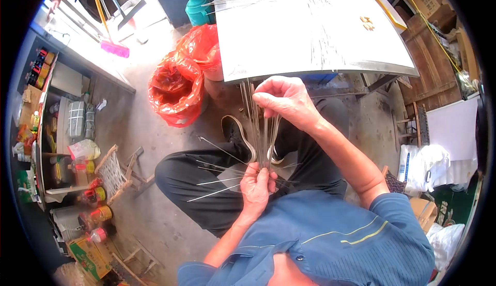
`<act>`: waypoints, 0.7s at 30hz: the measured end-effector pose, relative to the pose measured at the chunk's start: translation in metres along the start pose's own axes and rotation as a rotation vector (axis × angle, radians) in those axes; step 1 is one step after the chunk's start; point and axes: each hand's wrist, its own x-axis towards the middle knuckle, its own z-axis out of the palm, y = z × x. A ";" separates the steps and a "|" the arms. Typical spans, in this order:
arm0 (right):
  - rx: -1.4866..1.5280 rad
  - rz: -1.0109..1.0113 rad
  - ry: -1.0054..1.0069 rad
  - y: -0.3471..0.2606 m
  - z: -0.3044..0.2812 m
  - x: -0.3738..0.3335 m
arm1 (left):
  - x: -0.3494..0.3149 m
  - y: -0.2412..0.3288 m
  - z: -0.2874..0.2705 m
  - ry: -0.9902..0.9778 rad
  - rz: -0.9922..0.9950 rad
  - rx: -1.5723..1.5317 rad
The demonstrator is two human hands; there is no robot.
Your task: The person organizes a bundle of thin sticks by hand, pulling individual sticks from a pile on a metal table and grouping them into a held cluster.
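Note:
In my lap, my left hand (257, 187) is closed round one end of a bundle of long, thin, greyish strips (257, 136). Whether they are wire or split bamboo I cannot tell. Most of them run upward from the hand toward the table edge; several shorter-looking ends (214, 181) fan out to the left over my thigh. My right hand (287, 101), thumb and fingers brought together, pinches at the upper part of the strips just below the table. Its fingertips partly hide which strips it holds.
Ahead stands a white-topped table (274, 38) with loose thin strips and small yellowish pieces (367, 23) on it. Red bag-lined bins (175, 89) and a teal jug (198, 9) are at its left. Shelves of bottles (72, 167) and a small folding stool (114, 171) lie farther left.

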 end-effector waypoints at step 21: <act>0.173 0.088 -0.033 0.016 -0.003 0.003 | -0.001 0.001 -0.002 0.008 -0.032 -0.014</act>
